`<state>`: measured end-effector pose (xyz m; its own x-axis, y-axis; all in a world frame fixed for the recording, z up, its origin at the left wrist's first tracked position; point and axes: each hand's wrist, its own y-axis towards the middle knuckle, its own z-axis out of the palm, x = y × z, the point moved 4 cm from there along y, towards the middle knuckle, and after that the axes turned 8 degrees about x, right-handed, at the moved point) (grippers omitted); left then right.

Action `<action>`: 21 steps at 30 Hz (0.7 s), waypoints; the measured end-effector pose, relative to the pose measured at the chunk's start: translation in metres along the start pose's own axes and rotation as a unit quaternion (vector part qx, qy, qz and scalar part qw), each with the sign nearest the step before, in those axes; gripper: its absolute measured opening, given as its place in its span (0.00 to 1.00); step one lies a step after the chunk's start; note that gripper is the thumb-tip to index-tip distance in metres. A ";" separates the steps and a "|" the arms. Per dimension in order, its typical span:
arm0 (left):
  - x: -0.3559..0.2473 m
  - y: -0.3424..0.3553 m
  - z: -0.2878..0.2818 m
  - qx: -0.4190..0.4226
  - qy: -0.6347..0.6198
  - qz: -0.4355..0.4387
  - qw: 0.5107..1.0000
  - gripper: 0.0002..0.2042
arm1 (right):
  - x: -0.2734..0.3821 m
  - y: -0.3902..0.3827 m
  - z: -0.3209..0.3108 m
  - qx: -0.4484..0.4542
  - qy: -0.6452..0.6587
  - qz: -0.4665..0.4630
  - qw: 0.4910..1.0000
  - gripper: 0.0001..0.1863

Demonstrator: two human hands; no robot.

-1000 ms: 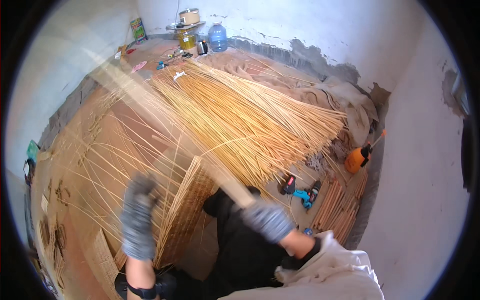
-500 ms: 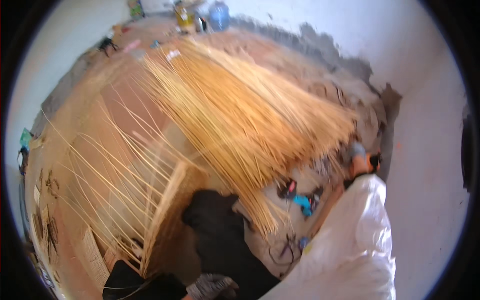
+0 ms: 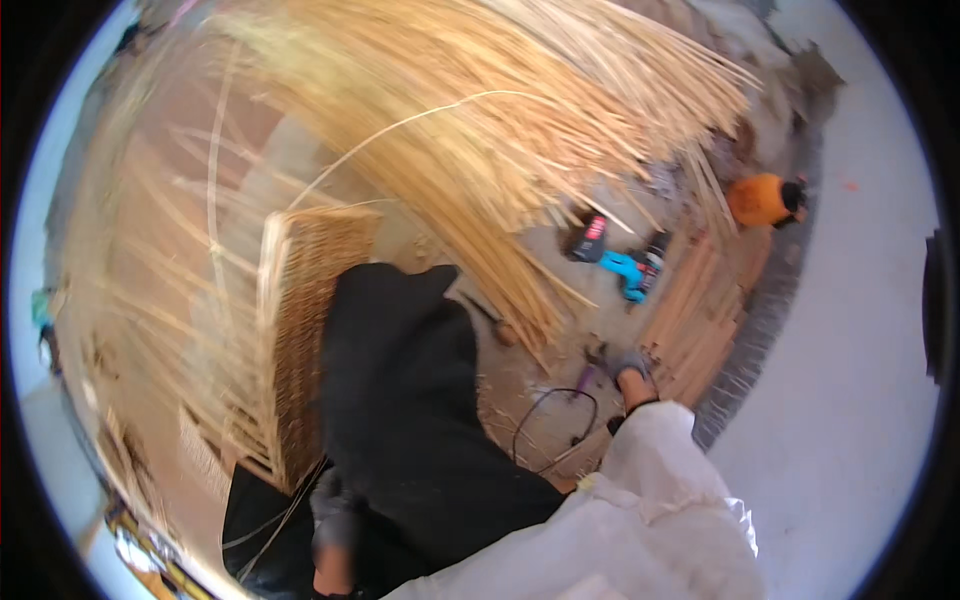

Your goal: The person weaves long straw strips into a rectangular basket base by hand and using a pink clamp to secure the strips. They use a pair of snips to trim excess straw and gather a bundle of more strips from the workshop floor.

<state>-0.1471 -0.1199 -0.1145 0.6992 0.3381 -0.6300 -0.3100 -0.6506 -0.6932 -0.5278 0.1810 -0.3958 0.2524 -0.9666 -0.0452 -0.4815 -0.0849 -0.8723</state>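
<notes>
My left hand (image 3: 333, 520), in a grey glove and blurred, is low against the black cloth over my legs (image 3: 395, 370), below a woven panel (image 3: 300, 340) with long loose strips fanning leftward. My right hand (image 3: 630, 366), also gloved, reaches down on the right beside a small purple-handled tool (image 3: 588, 375) and some reddish wooden sticks (image 3: 690, 310). What either hand's fingers hold, if anything, is too blurred or small to make out. A black cord loop (image 3: 555, 400) lies near the right hand.
Long pale strips (image 3: 430, 130) spread across the upper floor. A cyan-and-black drill (image 3: 625, 270) lies beside a detached black battery (image 3: 585, 235). An orange sprayer (image 3: 760, 200) stands by the right-hand wall (image 3: 860, 350). Crumpled sacking (image 3: 765, 80) lies at upper right.
The view has tilted down. The long pale piece that was in my right hand is no longer seen there; that hand has moved out right, then lower, beside the purple-handled tool. My left hand has dropped.
</notes>
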 end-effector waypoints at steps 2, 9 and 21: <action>0.010 -0.012 0.001 0.046 0.101 -0.004 0.994 0.14 | -0.014 -0.010 0.041 -0.069 0.048 0.089 0.993 0.33; -0.014 0.008 -0.040 -0.263 0.324 0.118 0.901 0.34 | -0.079 0.014 0.108 -0.361 0.079 0.123 0.921 0.36; -0.018 0.101 -0.110 -0.110 0.380 0.080 0.915 0.28 | -0.066 -0.063 0.007 -0.166 0.633 -0.338 0.677 0.10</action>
<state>-0.1202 -0.2670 -0.1345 0.9280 -0.2901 -0.2337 -0.3693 -0.7993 -0.4741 -0.5083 0.2520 -0.3411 -0.3105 -0.0952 0.9458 -0.8307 -0.4566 -0.3187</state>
